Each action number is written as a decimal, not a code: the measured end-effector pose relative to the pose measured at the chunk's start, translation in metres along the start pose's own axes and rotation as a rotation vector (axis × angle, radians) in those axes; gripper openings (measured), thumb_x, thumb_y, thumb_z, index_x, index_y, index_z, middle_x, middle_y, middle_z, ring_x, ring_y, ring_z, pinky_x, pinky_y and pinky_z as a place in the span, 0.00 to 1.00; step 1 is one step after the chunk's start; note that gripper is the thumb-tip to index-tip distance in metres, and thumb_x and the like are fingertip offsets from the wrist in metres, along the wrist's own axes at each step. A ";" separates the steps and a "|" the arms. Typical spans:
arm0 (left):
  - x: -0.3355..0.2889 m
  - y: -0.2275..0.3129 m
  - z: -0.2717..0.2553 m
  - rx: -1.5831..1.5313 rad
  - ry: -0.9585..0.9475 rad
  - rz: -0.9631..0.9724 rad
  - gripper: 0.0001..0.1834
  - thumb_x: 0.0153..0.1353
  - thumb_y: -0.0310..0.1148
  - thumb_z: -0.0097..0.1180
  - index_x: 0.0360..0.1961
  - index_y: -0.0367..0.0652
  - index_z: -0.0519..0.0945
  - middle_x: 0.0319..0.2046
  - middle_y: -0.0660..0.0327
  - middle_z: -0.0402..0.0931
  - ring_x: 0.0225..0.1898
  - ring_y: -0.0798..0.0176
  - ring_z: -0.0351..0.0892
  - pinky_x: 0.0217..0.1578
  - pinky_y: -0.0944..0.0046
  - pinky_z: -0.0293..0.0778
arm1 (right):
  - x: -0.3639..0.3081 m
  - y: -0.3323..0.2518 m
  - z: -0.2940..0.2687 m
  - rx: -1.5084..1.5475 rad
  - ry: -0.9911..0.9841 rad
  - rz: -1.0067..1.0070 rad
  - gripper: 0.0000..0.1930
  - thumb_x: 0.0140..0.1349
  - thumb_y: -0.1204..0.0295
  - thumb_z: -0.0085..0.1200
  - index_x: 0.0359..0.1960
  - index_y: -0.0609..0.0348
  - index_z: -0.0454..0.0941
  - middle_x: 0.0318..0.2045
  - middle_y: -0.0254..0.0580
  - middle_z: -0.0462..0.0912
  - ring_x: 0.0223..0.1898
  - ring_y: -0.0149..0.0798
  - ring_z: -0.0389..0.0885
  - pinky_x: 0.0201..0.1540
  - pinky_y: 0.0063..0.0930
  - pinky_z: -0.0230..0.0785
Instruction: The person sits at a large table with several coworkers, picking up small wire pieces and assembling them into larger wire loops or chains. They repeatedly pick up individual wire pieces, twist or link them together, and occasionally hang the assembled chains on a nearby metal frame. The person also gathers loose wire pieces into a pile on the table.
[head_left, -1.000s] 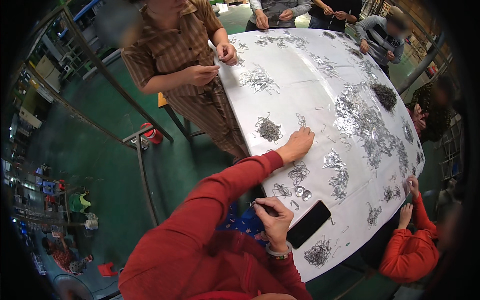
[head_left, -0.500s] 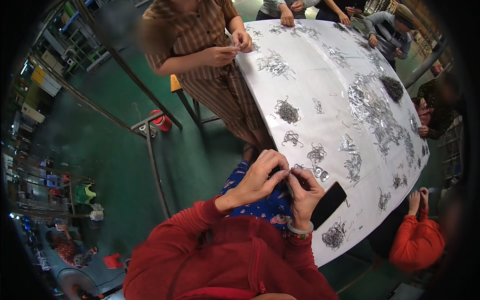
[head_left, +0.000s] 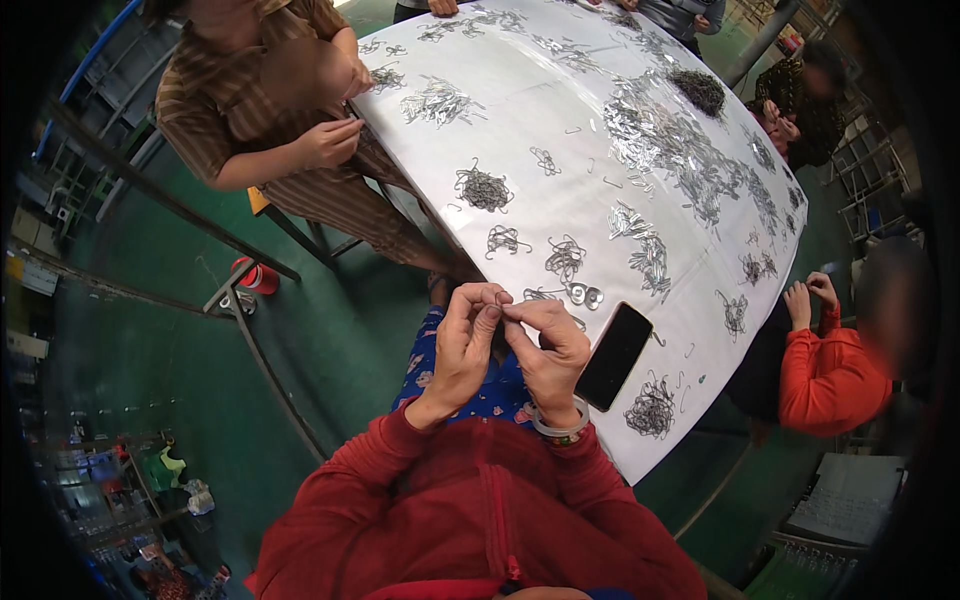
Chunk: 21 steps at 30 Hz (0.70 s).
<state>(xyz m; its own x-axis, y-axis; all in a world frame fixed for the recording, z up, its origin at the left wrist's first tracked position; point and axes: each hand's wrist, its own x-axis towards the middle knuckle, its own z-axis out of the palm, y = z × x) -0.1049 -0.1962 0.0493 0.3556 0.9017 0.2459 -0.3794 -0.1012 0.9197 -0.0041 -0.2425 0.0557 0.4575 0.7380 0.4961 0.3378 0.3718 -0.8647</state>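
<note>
My left hand (head_left: 462,345) and my right hand (head_left: 552,352) meet fingertip to fingertip in front of the table's near-left edge. Both are closed in a pinch on something too small to make out. Just past them on the white tabletop (head_left: 560,210) lie small bent wire hooks and a pair of round shiny metal pieces (head_left: 584,295). Beyond is a small heap of dark wire hooks (head_left: 565,257). A black phone (head_left: 615,355) rests flat to the right of my right hand, with another hook heap (head_left: 652,408) nearer the table's corner.
Shiny metal strips (head_left: 665,145) spread over the table's middle. Beside the left edge stands a co-worker in a striped brown outfit (head_left: 235,110); another in orange (head_left: 835,370) is at the right. A metal frame (head_left: 270,370) and red container (head_left: 258,277) stand on the floor at left.
The view has swung, so the table and phone sit farther left and higher. My hands stay pinched together, the left more upright. The striped co-worker's hands have moved apart.
</note>
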 end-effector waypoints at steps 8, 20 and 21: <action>0.007 -0.002 -0.003 0.057 0.018 -0.005 0.06 0.71 0.29 0.47 0.42 0.37 0.68 0.39 0.57 0.75 0.42 0.68 0.74 0.48 0.68 0.71 | 0.069 0.056 -0.079 -0.342 -0.102 0.028 0.12 0.57 0.87 0.53 0.41 0.64 0.83 0.33 0.43 0.83 0.34 0.33 0.81 0.37 0.23 0.72; 0.009 0.001 -0.023 0.103 0.043 0.022 0.03 0.70 0.25 0.49 0.41 0.36 0.70 0.38 0.58 0.76 0.40 0.69 0.75 0.47 0.68 0.72 | 0.123 0.174 -0.155 -1.196 -0.641 -0.224 0.03 0.55 0.82 0.47 0.30 0.66 0.74 0.35 0.50 0.74 0.45 0.49 0.74 0.45 0.38 0.73; 0.009 0.000 -0.023 0.092 0.039 0.032 0.03 0.70 0.25 0.49 0.41 0.36 0.71 0.38 0.59 0.76 0.40 0.69 0.75 0.47 0.68 0.72 | 0.124 0.169 -0.152 -1.216 -0.620 -0.211 0.03 0.55 0.82 0.48 0.30 0.66 0.74 0.34 0.49 0.75 0.44 0.48 0.75 0.43 0.38 0.73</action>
<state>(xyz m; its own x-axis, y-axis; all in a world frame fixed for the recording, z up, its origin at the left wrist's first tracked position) -0.1215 -0.1785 0.0441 0.3101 0.9131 0.2648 -0.3093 -0.1665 0.9363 0.2346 -0.1730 -0.0171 -0.0207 0.9765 0.2146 0.9997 0.0227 -0.0071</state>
